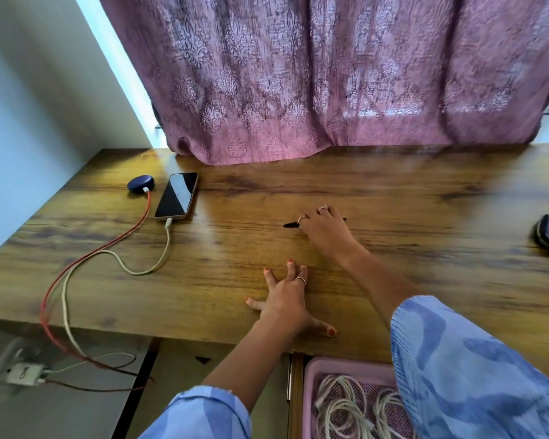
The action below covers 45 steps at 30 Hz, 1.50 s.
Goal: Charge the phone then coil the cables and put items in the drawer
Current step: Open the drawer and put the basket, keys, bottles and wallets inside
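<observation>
The phone [177, 196] lies plugged in at the far left of the surface [393, 198], well apart from both hands. The left hand [286, 301] presses flat with fingers spread; the right hand [325, 228] covers a small black object [290, 225], grip unclear.

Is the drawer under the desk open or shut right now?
Open. The drawer is pulled out below the desk edge, exposing a pink basket with coiled white cables inside.
</observation>
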{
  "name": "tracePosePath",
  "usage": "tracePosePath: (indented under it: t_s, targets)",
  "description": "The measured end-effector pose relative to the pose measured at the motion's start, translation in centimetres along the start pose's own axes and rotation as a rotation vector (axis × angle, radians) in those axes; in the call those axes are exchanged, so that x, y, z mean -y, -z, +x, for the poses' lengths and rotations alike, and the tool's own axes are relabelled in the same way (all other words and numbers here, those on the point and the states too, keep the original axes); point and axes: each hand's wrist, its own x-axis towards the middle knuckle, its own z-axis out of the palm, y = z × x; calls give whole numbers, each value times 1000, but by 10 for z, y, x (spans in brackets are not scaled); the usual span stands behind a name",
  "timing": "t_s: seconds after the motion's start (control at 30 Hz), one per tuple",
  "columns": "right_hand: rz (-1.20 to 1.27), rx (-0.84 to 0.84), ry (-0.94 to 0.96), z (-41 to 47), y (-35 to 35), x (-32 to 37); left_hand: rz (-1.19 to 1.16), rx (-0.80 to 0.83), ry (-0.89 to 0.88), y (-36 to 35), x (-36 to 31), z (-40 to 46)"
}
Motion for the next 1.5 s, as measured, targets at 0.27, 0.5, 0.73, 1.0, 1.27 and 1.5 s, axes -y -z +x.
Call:
tracePosePath:
  t_s: [0.27,0.5,0.73,1.0,1.27,1.5]
  targets:
    - [253,31,31,-106,45,5,54,-198,-96,-30,1,-36]
    - [712,82,-197,-215,72,24,316,-217,-203,-49,8,-57]
    - [831,470,-165,-326,98,54,327,-263,-273,-60,22,-65]
    - [663,591,-235,-384,42,101,346,-321,-315,-70,30,-60]
    - [354,490,-102,-397,5,117,334,-306,-315,-74,34,-55]
    - [264,461,-56,-410,-12,131,592,-133,-334,-50,31,-41]
